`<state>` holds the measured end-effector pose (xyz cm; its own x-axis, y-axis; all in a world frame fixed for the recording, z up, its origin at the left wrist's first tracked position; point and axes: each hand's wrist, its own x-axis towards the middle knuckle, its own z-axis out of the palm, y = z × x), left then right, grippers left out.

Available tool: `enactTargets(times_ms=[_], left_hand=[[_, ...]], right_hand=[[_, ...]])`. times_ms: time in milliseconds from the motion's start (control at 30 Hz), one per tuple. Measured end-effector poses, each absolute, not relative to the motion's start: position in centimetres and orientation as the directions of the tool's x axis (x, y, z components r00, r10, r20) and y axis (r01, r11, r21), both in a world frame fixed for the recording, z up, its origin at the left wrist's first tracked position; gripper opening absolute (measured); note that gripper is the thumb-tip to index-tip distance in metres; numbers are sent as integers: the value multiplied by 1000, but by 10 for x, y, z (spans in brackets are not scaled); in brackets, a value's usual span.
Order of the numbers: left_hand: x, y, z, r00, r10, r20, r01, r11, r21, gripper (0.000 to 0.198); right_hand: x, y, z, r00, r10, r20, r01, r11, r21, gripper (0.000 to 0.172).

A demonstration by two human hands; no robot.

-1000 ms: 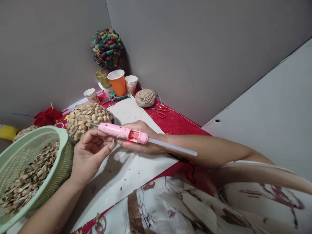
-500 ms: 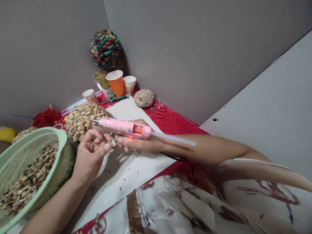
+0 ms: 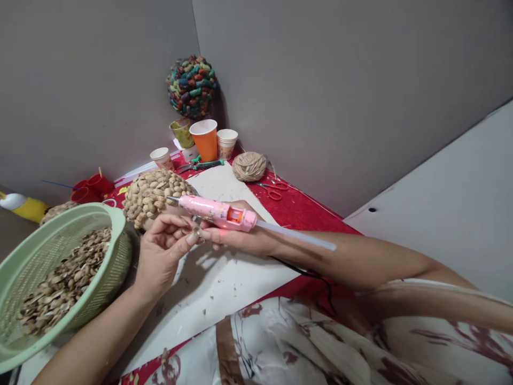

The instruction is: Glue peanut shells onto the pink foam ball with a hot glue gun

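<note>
My right hand (image 3: 244,240) is wrapped round a pink glue gun (image 3: 208,209), its metal nozzle pointing left and a clear glue stick (image 3: 296,235) poking out of the back. Between thumb and fingers, my left hand (image 3: 164,248) pinches a small shell piece (image 3: 197,230), and the right thumb is close against it. Just behind the hands sits a ball covered in nut shells (image 3: 154,195), partly hidden by the left hand and the nozzle. To the left, a green strainer basket (image 3: 120,222) holds many loose shells (image 3: 66,280).
White board (image 3: 224,299) with crumbs lies on a red cloth (image 3: 304,214). Behind stand an orange cup (image 3: 206,147), paper cups (image 3: 227,143), pliers (image 3: 200,164), a twine ball (image 3: 249,167), red-handled scissors (image 3: 275,193) and a colourful shell ball (image 3: 192,88). Red cups (image 3: 100,185) and a yellow bottle (image 3: 30,208) are at left.
The view has shifted, so everything appears farther right. Both hands stay close together, with the glue gun and shell piece still held; the right thumb now seems nearer the shell.
</note>
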<state>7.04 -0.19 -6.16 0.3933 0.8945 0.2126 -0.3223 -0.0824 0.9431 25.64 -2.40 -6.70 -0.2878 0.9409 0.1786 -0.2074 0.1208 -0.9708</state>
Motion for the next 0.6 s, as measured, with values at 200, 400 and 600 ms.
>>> enactTargets(times_ms=[200, 400, 600], left_hand=[[72, -10, -61, 412, 888, 206, -340, -60, 939, 20], [73, -11, -55, 459, 888, -13, -308, 173, 936, 18], [72, -1, -56, 551, 800, -236, -227, 416, 880, 27]], right_hand=[[257, -20, -69, -296, 944, 142, -147, 102, -984, 24], [271, -15, -71, -355, 847, 395, 78, 448, -890, 20], [275, -8, -77, -410, 774, 482, 97, 563, -821, 22]])
